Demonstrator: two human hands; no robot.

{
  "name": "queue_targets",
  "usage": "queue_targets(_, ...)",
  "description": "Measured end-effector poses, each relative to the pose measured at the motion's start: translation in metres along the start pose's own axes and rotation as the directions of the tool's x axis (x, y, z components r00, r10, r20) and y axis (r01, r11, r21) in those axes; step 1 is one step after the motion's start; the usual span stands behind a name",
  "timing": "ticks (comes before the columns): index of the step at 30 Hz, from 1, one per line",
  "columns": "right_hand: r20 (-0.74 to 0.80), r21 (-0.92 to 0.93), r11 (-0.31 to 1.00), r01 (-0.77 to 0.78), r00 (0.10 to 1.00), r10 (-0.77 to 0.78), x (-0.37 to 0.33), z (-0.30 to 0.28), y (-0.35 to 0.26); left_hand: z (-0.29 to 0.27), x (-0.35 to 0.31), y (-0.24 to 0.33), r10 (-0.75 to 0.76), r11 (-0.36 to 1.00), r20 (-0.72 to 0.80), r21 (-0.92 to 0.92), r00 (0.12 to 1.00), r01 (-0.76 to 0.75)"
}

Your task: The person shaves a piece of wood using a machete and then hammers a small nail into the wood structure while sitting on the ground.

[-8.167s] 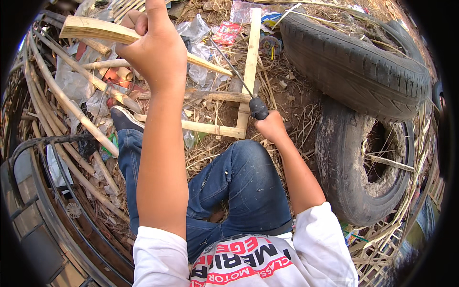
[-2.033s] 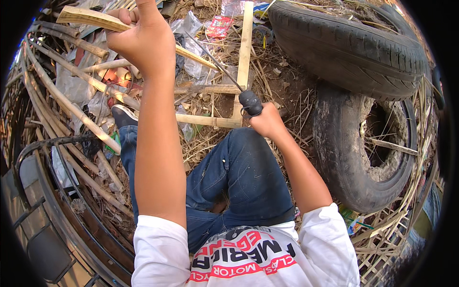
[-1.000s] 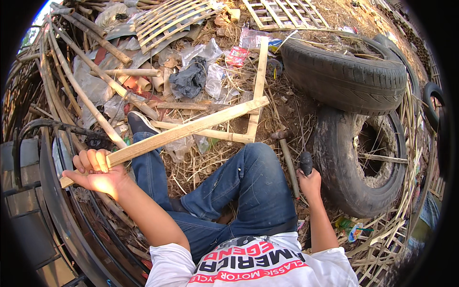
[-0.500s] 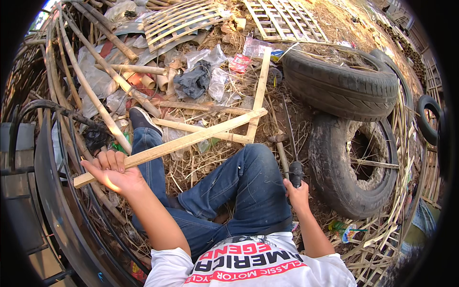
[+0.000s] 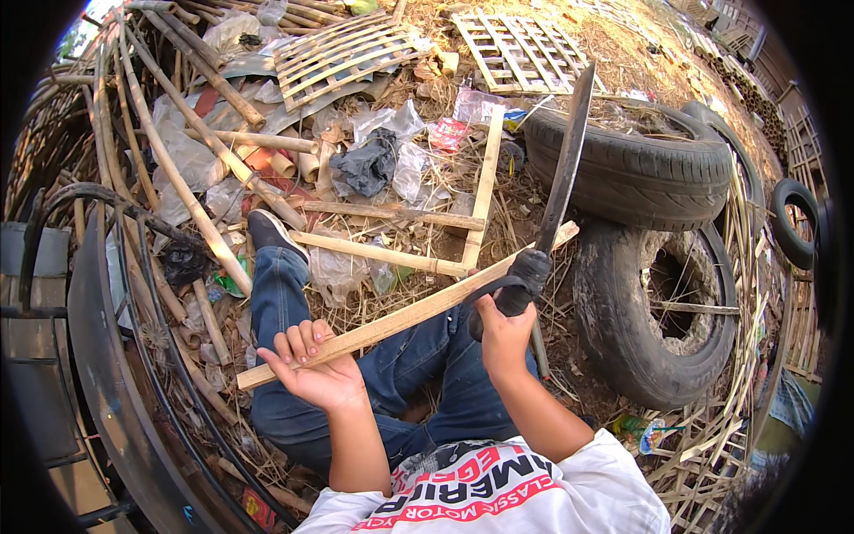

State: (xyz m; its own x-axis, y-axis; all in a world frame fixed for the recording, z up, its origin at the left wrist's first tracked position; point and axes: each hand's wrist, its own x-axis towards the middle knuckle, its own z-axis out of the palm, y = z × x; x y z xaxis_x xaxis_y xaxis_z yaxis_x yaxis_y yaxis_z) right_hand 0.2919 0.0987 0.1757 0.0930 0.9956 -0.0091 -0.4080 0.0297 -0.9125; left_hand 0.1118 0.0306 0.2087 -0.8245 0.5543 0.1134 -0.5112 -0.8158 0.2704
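From my remote station, I read the head view as follows. The left hand [image 5: 313,369] is clamped around the near end of a long bamboo strip [image 5: 418,313], fingers curled over its upper face. The strip runs from that hand diagonally up and to the right, ending just beside the upright tyre [image 5: 654,311]. The right hand [image 5: 503,325] is closed on the dark handle of a long knife [image 5: 562,182]. The blade points up and away, tilted slightly right, and its handle sits at the strip's upper edge; I cannot tell whether the blade touches the strip.

The strip passes above the person's bent leg in blue jeans [image 5: 356,374], whose dark shoe [image 5: 271,233] rests further out on the ground. A second tyre [image 5: 636,173] lies flat beyond the upright one. On the far ground lie loose bamboo poles [image 5: 205,133], a woven bamboo lattice panel [image 5: 520,53], clear plastic bags [image 5: 391,125] and a dark rag [image 5: 366,165]. Two further strips [image 5: 382,254] lie crossed near the shoe.
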Motion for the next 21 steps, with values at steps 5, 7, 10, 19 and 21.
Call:
queue_targets(5,-0.153,0.067,0.997,0.027,0.988,-0.016,0.02,0.003,-0.006,-0.031,-0.019,-0.007,-0.199,0.977,0.118,0.105,0.973,0.187)
queue_targets(7,-0.189,0.108,0.992,0.062,0.981,-0.041,0.029,-0.002,-0.008,-0.034,-0.035,-0.011,-0.484,0.82,0.002,0.35,0.875,0.453)
queue_targets(10,-0.224,0.055,0.993,0.102,0.971,-0.088,0.041,-0.01,-0.01,-0.058,-0.06,-0.004,-0.939,0.124,-0.014,0.918,0.343,0.378)
queue_targets(19,0.041,-0.382,0.902,0.203,0.978,-0.203,0.019,-0.028,-0.037,0.024,-0.003,-0.045,-0.832,0.114,0.352,0.865,0.43,-0.489)
queue_targets(21,0.104,-0.336,0.921,0.196,0.98,-0.17,0.01,-0.015,-0.04,0.001,0.01,-0.057,-0.974,0.126,0.141,0.988,0.176,-0.091)
